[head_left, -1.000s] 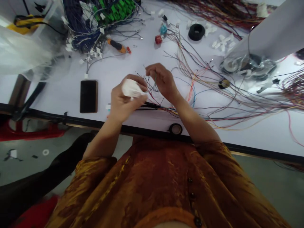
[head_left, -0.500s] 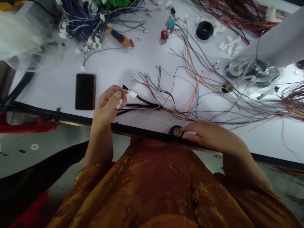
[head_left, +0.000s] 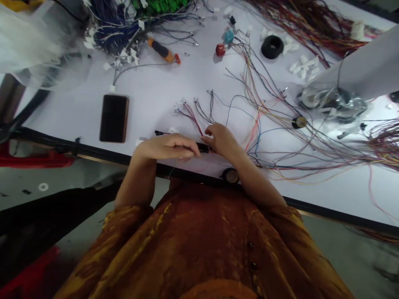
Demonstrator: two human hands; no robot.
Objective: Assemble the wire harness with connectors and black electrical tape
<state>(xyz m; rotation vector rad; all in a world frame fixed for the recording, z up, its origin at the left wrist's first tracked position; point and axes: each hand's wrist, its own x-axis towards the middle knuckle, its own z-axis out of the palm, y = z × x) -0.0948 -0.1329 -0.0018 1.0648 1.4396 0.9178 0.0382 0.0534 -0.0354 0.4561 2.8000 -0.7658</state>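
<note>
I see the left hand (head_left: pixel 165 147) flat, fingers (head_left: pixel 184 150) straight, likely pinning the black wire bundle (head_left: pixel 203 147) the right hand (head_left: pixel 222 140) pinches

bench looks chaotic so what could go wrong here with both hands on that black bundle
The tape roll sits on the table edge beside the wrist of the right hand; a nudge could knock it off. Loose wire ends fan out just past that hand and could snag.

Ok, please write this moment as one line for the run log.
left hand: flat over black taped wire bundle | right hand: at same bundle | black tape roll: at edge of white table
</note>
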